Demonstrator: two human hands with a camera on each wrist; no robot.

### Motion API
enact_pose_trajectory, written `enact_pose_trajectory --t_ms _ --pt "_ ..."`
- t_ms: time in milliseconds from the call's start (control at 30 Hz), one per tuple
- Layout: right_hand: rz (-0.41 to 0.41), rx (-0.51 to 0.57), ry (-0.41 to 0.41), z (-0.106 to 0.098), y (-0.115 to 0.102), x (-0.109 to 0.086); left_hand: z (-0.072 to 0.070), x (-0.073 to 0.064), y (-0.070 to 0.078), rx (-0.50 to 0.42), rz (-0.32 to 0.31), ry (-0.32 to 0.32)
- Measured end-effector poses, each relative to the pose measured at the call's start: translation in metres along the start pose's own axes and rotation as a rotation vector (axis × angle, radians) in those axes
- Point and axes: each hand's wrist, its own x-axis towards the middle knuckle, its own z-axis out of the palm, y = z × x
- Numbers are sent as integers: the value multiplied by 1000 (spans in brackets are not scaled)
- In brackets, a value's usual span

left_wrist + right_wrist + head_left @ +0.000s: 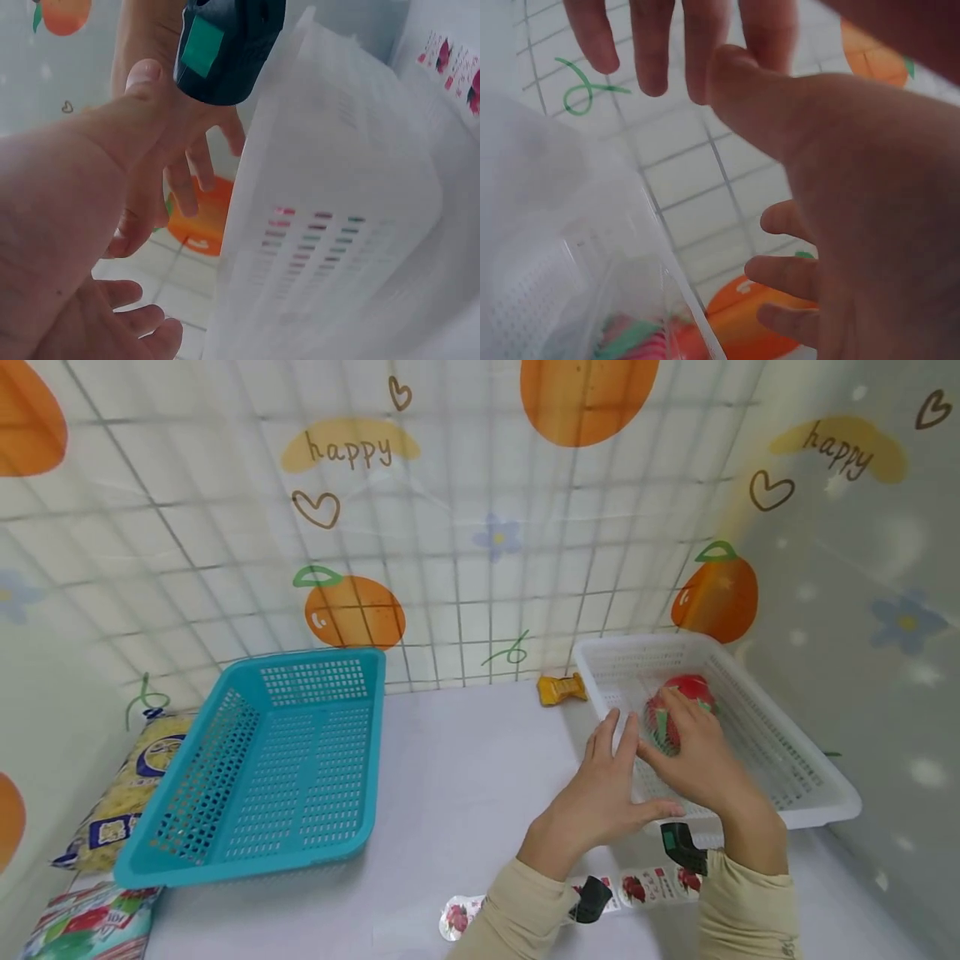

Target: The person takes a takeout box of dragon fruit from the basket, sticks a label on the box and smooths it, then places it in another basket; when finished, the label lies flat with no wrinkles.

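Both hands are raised over the near left side of a white plastic basket (pixel 821 785). My left hand (pixel 588 793) has its fingers spread and thumb out, and grips nothing. Close beside it, my right hand (pixel 701 756) reaches over the basket with fingers loosely extended. Beneath the right fingers in the head view lies a red and green item (pixel 692 687), partly hidden by that hand. Through the basket's slots, patches of red and green show in the left wrist view. The right wrist view shows clear plastic by the red and green item (pixel 634 341).
A teal basket (pixel 372 760) stands on the left, with a yellow pasta bag (pixel 150 760) and a colourful packet (pixel 93 922) beside it. One small gold-wrapped piece (pixel 561 689) lies left of the white basket. Strawberry-printed stickers (pixel 651 887) lie on the table in front.
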Motion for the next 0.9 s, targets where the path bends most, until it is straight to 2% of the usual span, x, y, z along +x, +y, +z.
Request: enact_pose_trajectory --t_ms 200,400,500,733,900 --pt "-7 -9 52 -4 15 -4 8 5 6 4 16 1" --pt "-36 7 126 -9 33 -8 13 9 15 65 24 -3" --pt "-36 31 133 -12 42 -9 16 11 19 94 29 -7" --pt "92 12 61 -19 61 -18 21 16 27 132 59 -29" --pt "147 -10 47 -21 65 -19 22 17 31 146 41 -36"
